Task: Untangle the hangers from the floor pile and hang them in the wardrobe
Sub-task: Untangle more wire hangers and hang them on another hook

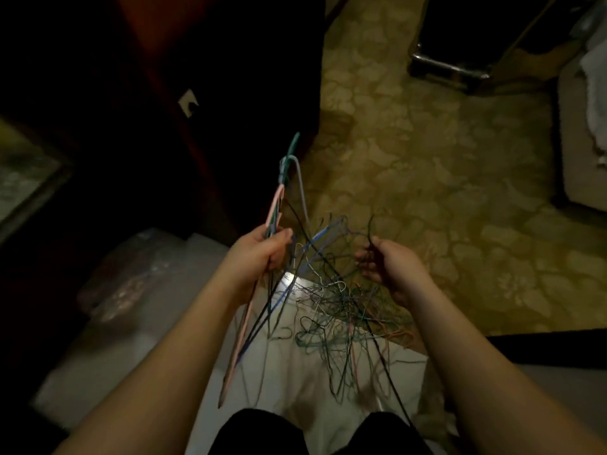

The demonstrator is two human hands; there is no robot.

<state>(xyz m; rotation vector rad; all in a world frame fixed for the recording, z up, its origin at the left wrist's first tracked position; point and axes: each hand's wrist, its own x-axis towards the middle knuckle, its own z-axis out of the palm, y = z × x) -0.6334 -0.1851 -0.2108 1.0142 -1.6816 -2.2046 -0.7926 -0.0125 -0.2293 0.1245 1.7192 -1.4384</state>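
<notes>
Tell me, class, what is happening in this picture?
A person is sorting wire hangers. The left hand grips a bunch of hangers already pulled free, their hooks pointing up toward the dark wardrobe. The right hand pinches a black hanger that is still caught in the tangled pile. The pile lies on a white sheet over the patterned floor. No hanger can be seen hung up yet.

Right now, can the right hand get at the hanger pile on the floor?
Probably yes: the right hand hovers directly over the hanger pile, nothing between, though it already pinches a dark wire hanger.
</notes>
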